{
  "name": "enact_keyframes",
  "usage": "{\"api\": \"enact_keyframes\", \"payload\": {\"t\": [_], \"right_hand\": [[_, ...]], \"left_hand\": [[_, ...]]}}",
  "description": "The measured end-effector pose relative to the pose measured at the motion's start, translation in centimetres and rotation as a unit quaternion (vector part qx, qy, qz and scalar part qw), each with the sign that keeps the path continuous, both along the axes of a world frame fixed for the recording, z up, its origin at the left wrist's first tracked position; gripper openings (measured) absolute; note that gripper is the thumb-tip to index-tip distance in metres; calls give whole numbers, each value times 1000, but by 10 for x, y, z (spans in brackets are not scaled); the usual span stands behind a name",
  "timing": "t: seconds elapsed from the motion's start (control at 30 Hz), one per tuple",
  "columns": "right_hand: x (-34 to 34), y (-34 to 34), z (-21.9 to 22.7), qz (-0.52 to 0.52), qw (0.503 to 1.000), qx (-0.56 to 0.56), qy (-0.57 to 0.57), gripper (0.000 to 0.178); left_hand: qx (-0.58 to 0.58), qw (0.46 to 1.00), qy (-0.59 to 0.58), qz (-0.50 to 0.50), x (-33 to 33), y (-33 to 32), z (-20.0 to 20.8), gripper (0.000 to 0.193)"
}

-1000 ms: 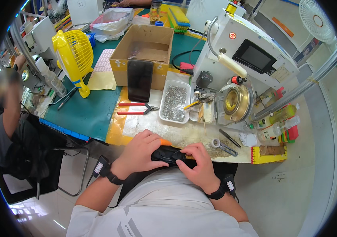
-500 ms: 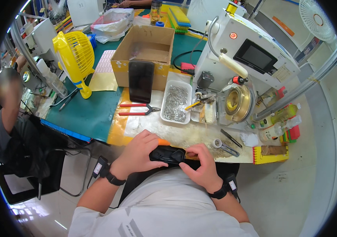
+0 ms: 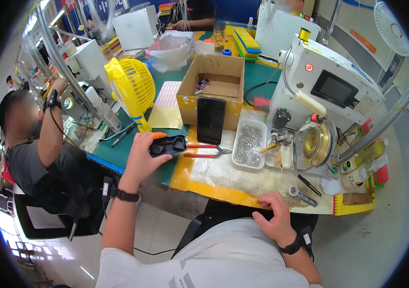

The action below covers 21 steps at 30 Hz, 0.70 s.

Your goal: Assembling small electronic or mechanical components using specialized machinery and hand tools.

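Gripped between the thumb and fingers of my left hand (image 3: 140, 158) is a small black case-like object (image 3: 168, 145), raised near the table's left front edge. One finger of that hand wears an orange cover. Just beyond the object lie red-handled cutters (image 3: 201, 155). My right hand (image 3: 277, 220) is at the table's front edge, thumb and fingers apart, with nothing visible in it. Closest to it on the worktop is a grey metal tool with a round end (image 3: 303, 196). A white tray of small metal pieces (image 3: 249, 163) stands farther back.
A dark phone (image 3: 210, 121) leans on a cardboard box (image 3: 211, 106). The yellow fan (image 3: 132, 86) stands left of it. At right is a white machine (image 3: 286, 72) with a screen and brass bowl. Black tweezers (image 3: 309, 185) lie in front. Another person (image 3: 36, 153) sits at left.
My hands have separated. The left hand has carried the black object left and forward, over the table; the right has let go and drawn slightly back. The view has shifted left.
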State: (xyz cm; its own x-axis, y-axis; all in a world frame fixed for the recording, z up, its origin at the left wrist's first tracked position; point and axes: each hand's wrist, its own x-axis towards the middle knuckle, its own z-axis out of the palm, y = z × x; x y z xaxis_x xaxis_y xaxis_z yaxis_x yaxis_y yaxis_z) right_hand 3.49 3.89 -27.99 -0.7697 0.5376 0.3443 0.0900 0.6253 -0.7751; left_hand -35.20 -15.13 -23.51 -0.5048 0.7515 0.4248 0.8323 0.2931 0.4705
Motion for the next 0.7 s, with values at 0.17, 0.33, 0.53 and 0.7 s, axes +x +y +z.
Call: {"api": "enact_keyframes", "payload": {"t": [0.17,0.33,0.53,0.7], "right_hand": [[-2,-1,1,-4,1000,25,-15,33],[-4,0,2,2,999,49,-17,29],[-3,1,3,12,997,77,-13,26],[-3,2,4,15,996,90,-3,23]], "left_hand": [[70,991,9,111,-22,18,-25,54],[11,968,98,231,-14,41,-30,55],[-39,950,127,283,-6,60,-27,56],[-55,948,109,295,-3,69,-28,56]]}}
